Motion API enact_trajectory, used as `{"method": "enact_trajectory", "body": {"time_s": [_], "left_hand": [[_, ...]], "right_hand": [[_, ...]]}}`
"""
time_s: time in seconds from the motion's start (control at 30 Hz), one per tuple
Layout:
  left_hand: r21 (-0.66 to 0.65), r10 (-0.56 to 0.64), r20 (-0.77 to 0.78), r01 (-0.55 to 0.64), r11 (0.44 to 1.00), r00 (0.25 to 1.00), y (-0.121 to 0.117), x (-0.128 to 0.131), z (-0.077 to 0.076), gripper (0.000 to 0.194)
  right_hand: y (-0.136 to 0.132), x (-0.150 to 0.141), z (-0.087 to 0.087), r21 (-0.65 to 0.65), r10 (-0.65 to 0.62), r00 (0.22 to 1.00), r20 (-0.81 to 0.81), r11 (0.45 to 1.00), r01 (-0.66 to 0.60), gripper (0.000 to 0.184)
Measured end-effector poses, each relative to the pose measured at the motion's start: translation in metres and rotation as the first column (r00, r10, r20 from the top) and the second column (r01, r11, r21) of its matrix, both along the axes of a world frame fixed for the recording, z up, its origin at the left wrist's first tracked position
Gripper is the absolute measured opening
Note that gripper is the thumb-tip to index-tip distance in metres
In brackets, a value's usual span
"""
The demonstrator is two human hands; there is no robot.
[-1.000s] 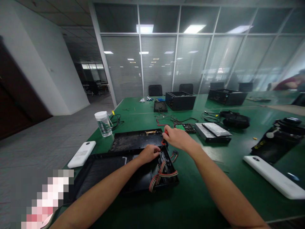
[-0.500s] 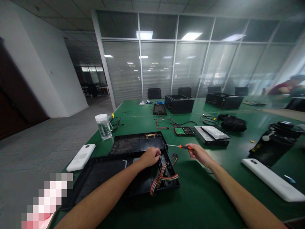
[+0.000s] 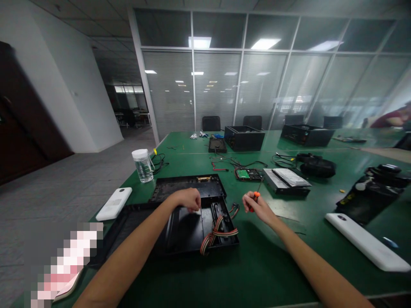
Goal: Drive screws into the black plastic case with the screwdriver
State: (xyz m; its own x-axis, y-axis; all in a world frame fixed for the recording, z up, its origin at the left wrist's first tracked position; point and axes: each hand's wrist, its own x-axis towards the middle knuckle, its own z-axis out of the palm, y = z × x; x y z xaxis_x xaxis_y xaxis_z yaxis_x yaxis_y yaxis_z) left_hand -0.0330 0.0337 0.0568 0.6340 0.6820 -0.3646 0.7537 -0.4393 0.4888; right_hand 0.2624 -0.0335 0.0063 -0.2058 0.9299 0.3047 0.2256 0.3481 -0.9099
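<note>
In front of me a black plastic casing (image 3: 192, 226) lies with its inside facing up. A striped ribbon cable (image 3: 221, 233) loops over its right end, and a black panel (image 3: 180, 188) with a brass-coloured strip rests behind it. Over the casing is my left hand (image 3: 190, 199), fingers closed downward; whatever they pinch, if anything, is hidden. To the right, above the bare green tabletop, my right hand (image 3: 257, 204) grips a screwdriver (image 3: 256, 195) with an orange and black handle. Its thin shaft points up and away from me.
Beyond the hands are a green circuit board (image 3: 244, 173), a silver-and-black drive box (image 3: 285, 182), loose cables and a black case (image 3: 244, 137). A clear bottle (image 3: 143, 166) and white power bank (image 3: 114, 204) stand left. A black bottle (image 3: 366, 192) and white device (image 3: 366, 241) lie right.
My left hand has moved left, away from the casing's right end. My right hand has come slightly nearer me, and the screwdriver has swung from pointing left to pointing up and away.
</note>
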Motion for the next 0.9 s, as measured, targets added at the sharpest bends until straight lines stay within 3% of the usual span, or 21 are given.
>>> {"method": "enact_trajectory", "body": {"time_s": [0.07,0.13,0.23,0.33,0.47,0.6,0.67,0.77,0.9], "left_hand": [[-0.052,0.006,-0.15,-0.013,0.999,0.989,-0.002,-0.009,-0.001,0.012],[-0.034,0.035,-0.194,-0.042,0.999,0.98,-0.007,-0.014,-0.003,0.016],[-0.057,0.047,-0.153,-0.056,0.997,0.987,-0.012,-0.021,-0.002,0.042],[-0.019,0.054,-0.052,-0.055,0.998,0.997,-0.006,-0.029,0.004,0.051],[0.326,0.056,0.063,-0.073,0.943,0.996,0.015,-0.036,-0.004,0.036],[0.297,-0.019,-0.054,0.034,0.954,0.998,0.03,-0.036,-0.026,0.031],[0.351,-0.077,-0.098,0.107,0.93,0.992,0.032,-0.035,-0.03,0.026],[0.503,-0.189,-0.196,0.264,0.823,0.962,0.027,-0.033,-0.019,0.016],[0.649,-0.23,-0.243,0.334,0.684,0.942,0.008,-0.036,0.019,0.016]], "right_hand": [[-0.009,-0.008,0.009,0.123,-0.007,0.983,0.182,0.992,-0.016,0.029],[-0.023,-0.021,0.02,0.231,0.038,0.923,0.382,0.963,-0.135,0.027],[-0.055,-0.042,0.031,0.239,0.136,0.717,0.683,0.887,-0.396,0.02],[-0.09,-0.056,0.029,0.239,0.039,0.595,0.803,0.893,-0.381,0.016],[-0.128,-0.05,0.015,0.282,-0.072,0.603,0.795,0.923,-0.261,0.015],[-0.157,-0.028,0.004,0.277,-0.093,0.614,0.784,0.938,-0.211,0.022],[-0.166,-0.017,0.0,0.285,-0.124,0.61,0.783,0.942,-0.175,0.026],[-0.17,-0.008,-0.003,0.281,-0.14,0.604,0.784,0.949,-0.144,0.025],[-0.155,-0.01,0.001,0.287,-0.155,0.6,0.785,0.949,-0.131,0.016]]}}
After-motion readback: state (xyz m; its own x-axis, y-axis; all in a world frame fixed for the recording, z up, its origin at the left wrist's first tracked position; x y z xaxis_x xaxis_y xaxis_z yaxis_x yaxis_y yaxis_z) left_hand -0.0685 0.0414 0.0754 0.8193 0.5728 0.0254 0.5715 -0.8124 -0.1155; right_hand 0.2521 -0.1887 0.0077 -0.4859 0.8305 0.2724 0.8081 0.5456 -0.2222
